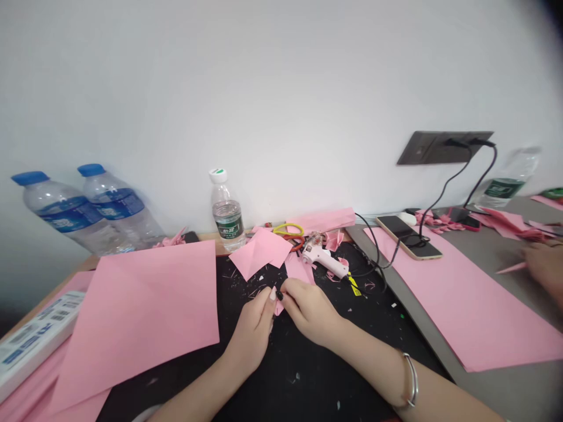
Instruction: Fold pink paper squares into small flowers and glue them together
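Between my two hands is a small folded piece of pink paper [279, 307], pinched from both sides above a black mat [303, 381]. My left hand [253, 321] grips its left side with thumb and fingers closed. From the right, my right hand [310, 308] pinches it too; the fingers hide most of the paper. Just beyond the hands lie pink paper squares [257, 253] and a pink strip [299, 268]. A pale pink glue gun [325, 259] rests behind my right hand, beside yellow-handled scissors [288, 229].
Large pink sheets [149, 305] and a white box [39, 334] lie left. Water bottles [227, 220] stand along the wall. A phone [409, 237] lies on more pink paper [466, 310], its cable reaching a wall socket [440, 147]. Another person's hand [545, 266] is at far right.
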Demonstrator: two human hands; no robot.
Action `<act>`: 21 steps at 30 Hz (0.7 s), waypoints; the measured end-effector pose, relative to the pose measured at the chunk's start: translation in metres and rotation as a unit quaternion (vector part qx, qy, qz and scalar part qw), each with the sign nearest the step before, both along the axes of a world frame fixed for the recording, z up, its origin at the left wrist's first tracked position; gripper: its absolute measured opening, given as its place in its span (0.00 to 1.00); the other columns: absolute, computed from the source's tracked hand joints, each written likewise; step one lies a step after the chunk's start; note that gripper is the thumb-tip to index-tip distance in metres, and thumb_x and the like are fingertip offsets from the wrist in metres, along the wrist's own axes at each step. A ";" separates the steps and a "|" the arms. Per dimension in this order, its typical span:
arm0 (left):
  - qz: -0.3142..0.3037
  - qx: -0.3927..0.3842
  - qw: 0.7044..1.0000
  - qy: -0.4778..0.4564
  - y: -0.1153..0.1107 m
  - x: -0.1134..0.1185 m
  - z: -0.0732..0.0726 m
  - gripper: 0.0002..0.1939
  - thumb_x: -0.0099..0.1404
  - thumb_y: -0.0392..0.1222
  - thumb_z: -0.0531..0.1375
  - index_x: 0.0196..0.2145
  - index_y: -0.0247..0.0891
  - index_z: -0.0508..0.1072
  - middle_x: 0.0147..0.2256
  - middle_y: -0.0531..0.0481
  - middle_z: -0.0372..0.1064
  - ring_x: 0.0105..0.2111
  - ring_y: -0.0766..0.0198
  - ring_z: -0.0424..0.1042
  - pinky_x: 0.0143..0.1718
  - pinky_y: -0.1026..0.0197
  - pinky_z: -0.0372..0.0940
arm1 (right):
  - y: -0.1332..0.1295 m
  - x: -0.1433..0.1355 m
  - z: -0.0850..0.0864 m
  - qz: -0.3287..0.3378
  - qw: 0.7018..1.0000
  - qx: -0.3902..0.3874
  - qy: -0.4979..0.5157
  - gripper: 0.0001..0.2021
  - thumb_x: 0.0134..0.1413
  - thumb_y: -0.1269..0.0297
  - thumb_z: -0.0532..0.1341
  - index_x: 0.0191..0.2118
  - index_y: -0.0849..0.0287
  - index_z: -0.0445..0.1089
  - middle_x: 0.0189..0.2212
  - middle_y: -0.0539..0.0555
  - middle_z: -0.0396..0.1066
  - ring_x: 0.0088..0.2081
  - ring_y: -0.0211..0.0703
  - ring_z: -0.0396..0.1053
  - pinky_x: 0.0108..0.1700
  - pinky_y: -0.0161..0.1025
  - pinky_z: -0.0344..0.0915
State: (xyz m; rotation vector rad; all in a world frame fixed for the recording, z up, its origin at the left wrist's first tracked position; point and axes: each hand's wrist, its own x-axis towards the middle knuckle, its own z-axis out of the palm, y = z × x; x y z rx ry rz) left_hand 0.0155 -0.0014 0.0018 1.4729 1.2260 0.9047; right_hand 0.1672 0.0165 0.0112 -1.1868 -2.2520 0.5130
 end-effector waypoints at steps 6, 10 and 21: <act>-0.028 -0.015 0.999 -0.020 0.001 -0.001 0.000 0.19 0.68 0.51 0.46 0.23 0.40 0.56 0.16 0.60 0.51 0.15 0.71 0.52 0.16 0.68 0.49 | 0.007 0.004 -0.003 0.050 0.999 -0.002 0.013 0.13 0.60 0.72 0.47 0.24 0.57 0.49 0.21 0.46 0.52 0.23 0.35 0.54 0.27 0.32 0.50; -0.071 -0.114 0.984 -0.113 0.010 -0.005 -0.004 0.20 0.65 0.56 0.47 0.24 0.39 0.60 0.14 0.59 0.56 0.10 0.72 0.55 0.11 0.70 0.51 | 0.010 0.006 -0.006 0.042 0.998 0.013 0.040 0.13 0.60 0.72 0.46 0.24 0.57 0.50 0.21 0.46 0.54 0.23 0.36 0.55 0.27 0.32 0.50; -0.163 -0.333 0.888 -0.273 0.018 -0.023 0.006 0.15 0.63 0.48 0.55 0.30 0.32 0.71 0.18 0.55 0.64 0.14 0.73 0.65 0.15 0.72 0.58 | 0.010 0.009 -0.005 0.036 0.998 0.044 0.009 0.13 0.60 0.72 0.47 0.25 0.58 0.55 0.21 0.48 0.56 0.24 0.36 0.56 0.28 0.33 0.51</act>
